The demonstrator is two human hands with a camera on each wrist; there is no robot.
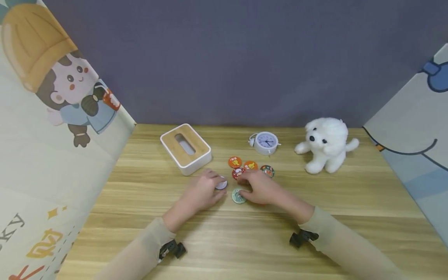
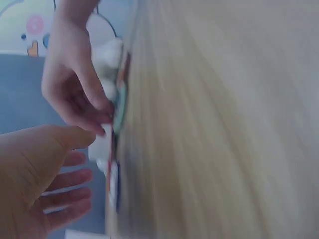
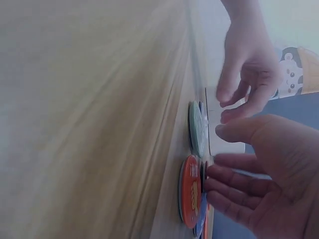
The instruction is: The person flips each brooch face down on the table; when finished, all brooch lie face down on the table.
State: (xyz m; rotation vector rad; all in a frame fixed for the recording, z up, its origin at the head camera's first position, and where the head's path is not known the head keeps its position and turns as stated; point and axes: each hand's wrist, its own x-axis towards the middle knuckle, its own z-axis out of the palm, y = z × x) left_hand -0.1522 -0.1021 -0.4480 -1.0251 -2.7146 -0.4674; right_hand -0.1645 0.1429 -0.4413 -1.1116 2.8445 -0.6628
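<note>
Several round button badges lie on the table in front of both hands. My left hand [image 1: 206, 190] is beside a pale lilac badge [image 1: 221, 184], its relaxed fingers overlapping the badge's edge in the head view. The left wrist view shows nothing between its thumb and fingers [image 2: 70, 184]. Over the right side of the group is my right hand [image 1: 260, 187], thumb near a mint-green badge [image 1: 238, 196] and fingertips close to a red badge [image 1: 238, 172]. Its palm holds nothing in the right wrist view, where an orange badge [image 3: 191, 191] appears below the loosely extended fingers.
Behind the hands are two orange badges [image 1: 235, 162] and a dark green one [image 1: 268, 170]. A wood-topped tissue box [image 1: 196, 163] stands back left, a white alarm clock [image 1: 266, 142] back centre, and a white plush dog [image 1: 327, 146] back right. A dark partition [image 1: 238, 70] borders the table.
</note>
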